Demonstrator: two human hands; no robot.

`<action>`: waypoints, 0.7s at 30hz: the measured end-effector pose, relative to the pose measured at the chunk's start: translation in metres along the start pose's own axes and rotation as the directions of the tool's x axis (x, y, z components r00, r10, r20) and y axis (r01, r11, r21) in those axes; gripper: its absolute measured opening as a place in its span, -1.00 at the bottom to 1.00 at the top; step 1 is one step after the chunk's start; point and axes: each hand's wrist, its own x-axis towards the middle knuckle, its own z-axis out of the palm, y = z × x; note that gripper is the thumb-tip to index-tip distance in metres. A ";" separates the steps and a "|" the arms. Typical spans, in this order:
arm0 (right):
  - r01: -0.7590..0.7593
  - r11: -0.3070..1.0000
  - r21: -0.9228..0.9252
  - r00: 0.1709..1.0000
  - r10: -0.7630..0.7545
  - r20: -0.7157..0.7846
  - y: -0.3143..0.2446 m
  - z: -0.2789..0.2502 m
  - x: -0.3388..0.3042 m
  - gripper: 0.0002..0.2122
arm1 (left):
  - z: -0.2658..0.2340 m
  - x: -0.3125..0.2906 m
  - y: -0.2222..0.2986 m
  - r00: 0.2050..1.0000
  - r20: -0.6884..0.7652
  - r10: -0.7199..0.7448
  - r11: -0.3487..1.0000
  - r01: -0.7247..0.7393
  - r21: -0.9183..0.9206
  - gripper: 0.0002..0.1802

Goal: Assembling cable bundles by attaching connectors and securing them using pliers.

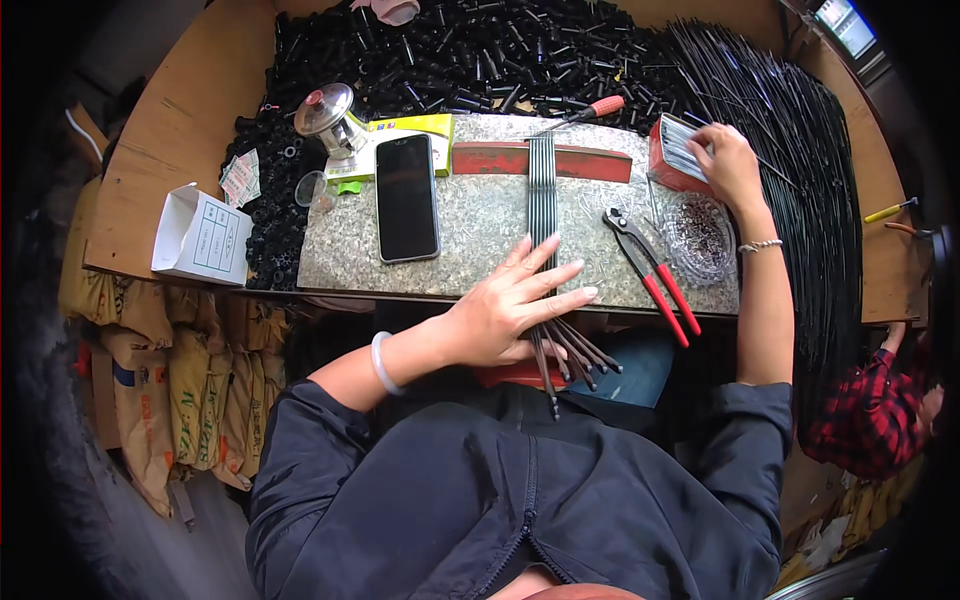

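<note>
A row of thin black rods (541, 210) lies side by side across a red metal bar (490, 158), and their dark-tipped near ends fan out over the table's front edge. My left hand (505, 305) lies across these rods with its fingers spread and stretched out. At the right, my right hand (730, 165) is over a small red box (668, 180) filled with thin pale strips or pins. Its fingertips are pinched together at the box's opening; what is between them is too small to make out.
Red-handled pliers (650, 270) and a clear dish (698, 240) of small metal parts lie at the right. A phone (407, 200), a lidded metal cup (335, 125) and a white box (205, 235) are leftward. Black parts (450, 60) and long rods (810, 140) pile behind. A screwdriver (600, 108) lies behind the bar.
</note>
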 end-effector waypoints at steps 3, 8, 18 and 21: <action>-0.028 1.000 0.009 0.995 0.027 0.093 0.019 -0.004 -0.015 -0.86 | -0.020 0.008 0.020 0.996 -0.092 0.000 0.950 -0.029 -0.311 -0.35; 0.019 0.998 0.062 0.999 -0.022 0.037 0.017 0.004 -0.013 -0.87 | -0.051 0.027 0.040 0.992 -0.122 0.000 0.872 -0.060 -0.486 -0.51; 0.156 0.944 0.290 0.906 -0.020 -0.423 -0.040 -0.040 -0.040 -0.91 | -0.069 0.037 0.054 0.994 -0.107 -0.007 0.904 -0.039 -0.426 -0.66; 0.387 0.701 0.599 0.898 -0.139 -0.417 -0.097 -0.077 -0.080 -0.97 | -0.070 0.034 0.057 0.991 -0.134 0.010 0.939 -0.055 -0.339 -0.65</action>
